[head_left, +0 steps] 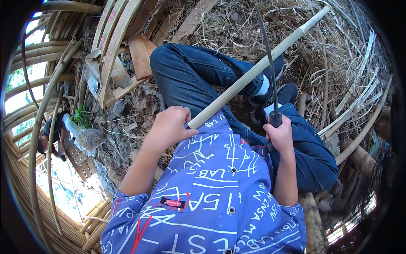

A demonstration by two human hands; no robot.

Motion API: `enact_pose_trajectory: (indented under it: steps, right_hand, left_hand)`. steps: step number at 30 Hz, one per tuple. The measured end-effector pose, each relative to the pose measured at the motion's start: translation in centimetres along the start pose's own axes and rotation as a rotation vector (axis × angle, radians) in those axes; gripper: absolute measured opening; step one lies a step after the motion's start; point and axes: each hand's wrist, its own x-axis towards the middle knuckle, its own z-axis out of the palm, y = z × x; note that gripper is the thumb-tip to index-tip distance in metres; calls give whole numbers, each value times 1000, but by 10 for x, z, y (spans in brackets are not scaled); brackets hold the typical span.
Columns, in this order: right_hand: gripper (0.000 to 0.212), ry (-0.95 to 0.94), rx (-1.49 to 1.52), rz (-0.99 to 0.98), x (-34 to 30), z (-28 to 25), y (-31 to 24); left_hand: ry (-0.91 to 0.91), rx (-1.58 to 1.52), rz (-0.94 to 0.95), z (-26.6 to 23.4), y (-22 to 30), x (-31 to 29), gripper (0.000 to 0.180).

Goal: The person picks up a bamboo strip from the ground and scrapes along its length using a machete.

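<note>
A long pale bamboo pole slants from my lap up to the far right, passing over my crossed legs. Its near end sits in the curled fingers of my left hand, against my shirt front. My right hand is wrapped round the dark handle of a long-bladed knife. The thin dark blade points away from me and crosses the pole near its far half. Whether blade and pole touch, I cannot tell.
Dry bamboo shavings cover the ground ahead and to the right. Wooden boards lean at the far left, near a bamboo-slat structure. Another person bends down beyond it. A bamboo length lies at the right.
</note>
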Motion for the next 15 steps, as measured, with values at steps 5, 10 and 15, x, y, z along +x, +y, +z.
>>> enact_pose_trajectory:
  steps: [5,10,15]
  right_hand:
    - [10,-11,-11,9,1,4,1]
    - [10,-49,-75,2,1,5,1]
    - [12,-54,-81,6,2,6,6]
  left_hand:
    - [162,186,152,38,-2,-2,35]
    - [270,241,179,51,-5,-3,20]
    - [309,269,205,52,-6,-5,10]
